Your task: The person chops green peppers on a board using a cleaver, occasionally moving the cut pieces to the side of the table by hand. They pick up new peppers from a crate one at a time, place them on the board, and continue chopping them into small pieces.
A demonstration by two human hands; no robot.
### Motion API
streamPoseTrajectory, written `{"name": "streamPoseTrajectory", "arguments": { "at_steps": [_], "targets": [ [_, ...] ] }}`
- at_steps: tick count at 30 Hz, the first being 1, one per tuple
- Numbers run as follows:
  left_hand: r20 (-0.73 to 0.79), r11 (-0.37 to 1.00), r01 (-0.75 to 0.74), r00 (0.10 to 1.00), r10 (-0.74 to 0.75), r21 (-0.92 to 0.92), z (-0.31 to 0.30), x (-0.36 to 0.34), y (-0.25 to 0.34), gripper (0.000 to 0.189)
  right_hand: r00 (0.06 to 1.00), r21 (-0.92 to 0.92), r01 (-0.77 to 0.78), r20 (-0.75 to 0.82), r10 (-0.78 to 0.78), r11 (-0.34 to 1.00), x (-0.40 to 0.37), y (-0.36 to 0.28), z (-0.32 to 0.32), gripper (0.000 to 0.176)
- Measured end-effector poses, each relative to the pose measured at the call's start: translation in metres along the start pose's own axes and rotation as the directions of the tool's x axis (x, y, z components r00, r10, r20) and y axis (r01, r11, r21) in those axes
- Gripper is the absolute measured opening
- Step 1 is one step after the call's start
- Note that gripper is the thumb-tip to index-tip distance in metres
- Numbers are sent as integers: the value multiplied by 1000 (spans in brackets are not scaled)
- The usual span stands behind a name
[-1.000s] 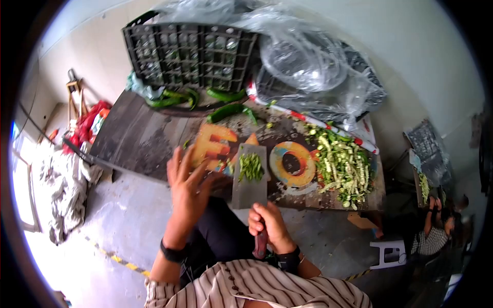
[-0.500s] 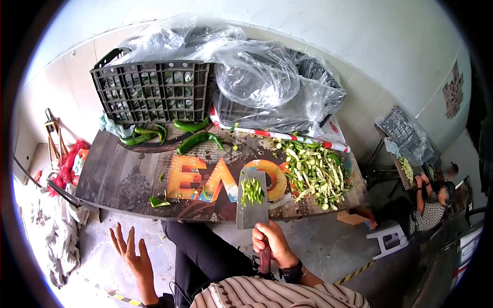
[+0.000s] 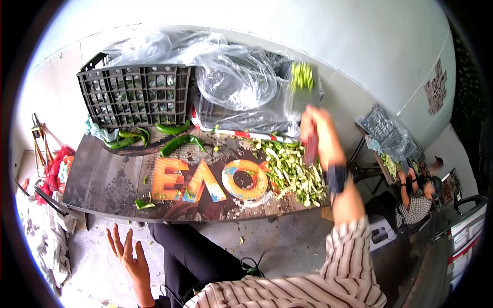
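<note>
My right hand [image 3: 322, 134], slightly blurred, grips the reddish handle of a cleaver [image 3: 310, 149] at the right end of the table. Its blade is raised in front of the plastic-covered crate, with sliced green pepper [image 3: 301, 77] lying on it. Below, a pile of chopped green peppers [image 3: 292, 174] spreads over the table's right side. My left hand [image 3: 129, 259] hangs in the air before the table's front edge, fingers spread, holding nothing. Whole green peppers [image 3: 181, 145] lie at the back left of the table. A pepper piece [image 3: 144, 204] sits near the front edge.
On the table's back stand a black crate [image 3: 134, 96] and another crate under clear plastic [image 3: 236, 82], against the wall. At right, a person in a checked shirt [image 3: 414, 204] sits by a second table. Red netting [image 3: 54, 167] hangs at left.
My right hand has carried the cleaver with its pepper slices from near my lap up and right, past the chopped pile. My left hand stays nearly still. The view has shifted slightly.
</note>
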State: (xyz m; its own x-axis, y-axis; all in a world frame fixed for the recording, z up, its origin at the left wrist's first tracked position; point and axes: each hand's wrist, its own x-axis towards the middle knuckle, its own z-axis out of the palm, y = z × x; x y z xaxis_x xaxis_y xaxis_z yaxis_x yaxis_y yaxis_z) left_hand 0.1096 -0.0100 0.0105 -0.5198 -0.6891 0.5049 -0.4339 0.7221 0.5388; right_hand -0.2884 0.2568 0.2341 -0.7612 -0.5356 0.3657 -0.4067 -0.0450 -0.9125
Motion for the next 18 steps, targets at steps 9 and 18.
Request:
{"name": "streamPoseTrajectory", "arguments": {
  "at_steps": [9,18],
  "targets": [
    [1,999,-12,1000,12,-37,-9,12,13,37,901,197,-154,-374,219,968,-62,28,6,27],
    [98,941,-319,939,330,-116,43,86,72,23,816,420,-529,13,578,737,-174,74,71,15]
  ]
}}
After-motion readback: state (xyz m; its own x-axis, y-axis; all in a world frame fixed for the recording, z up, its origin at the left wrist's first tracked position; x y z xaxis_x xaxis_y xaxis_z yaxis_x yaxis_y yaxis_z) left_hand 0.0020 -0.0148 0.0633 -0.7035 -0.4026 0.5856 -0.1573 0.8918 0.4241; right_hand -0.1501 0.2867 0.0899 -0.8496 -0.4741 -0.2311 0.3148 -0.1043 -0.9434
